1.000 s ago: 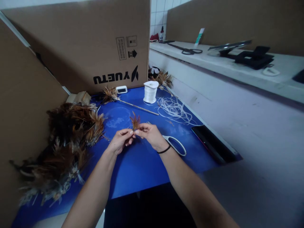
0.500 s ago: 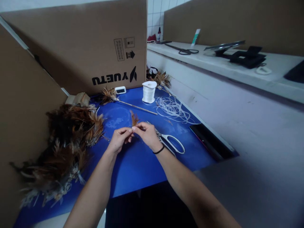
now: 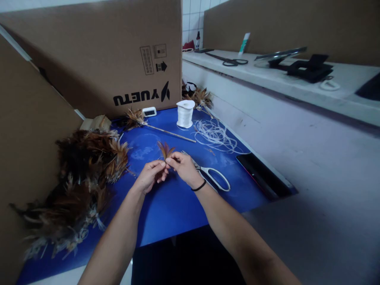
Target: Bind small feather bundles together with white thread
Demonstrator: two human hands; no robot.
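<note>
Small bunch of brown feathers (image 3: 166,150) pinched between both hands over the middle of the blue table (image 3: 172,221).
The left hand (image 3: 150,175) grips its base with thumb and fingers, and the right hand (image 3: 184,169) pinches it from the right, the feather tips fanning toward the far side. Partly behind the right hand and wrist lie silver scissors (image 3: 204,171). Farther off, a feather-headed stick (image 3: 170,132) lies across the table, with a white spool (image 3: 185,115) standing beyond it and a loose tangle of pale strip (image 3: 215,135) to its right. A heap of dark and brown feathers (image 3: 92,158) fills the left side; a flat black device (image 3: 264,176) lies along the right edge. A cardboard panel (image 3: 89,51) with printed lettering stands at the far side.
</note>
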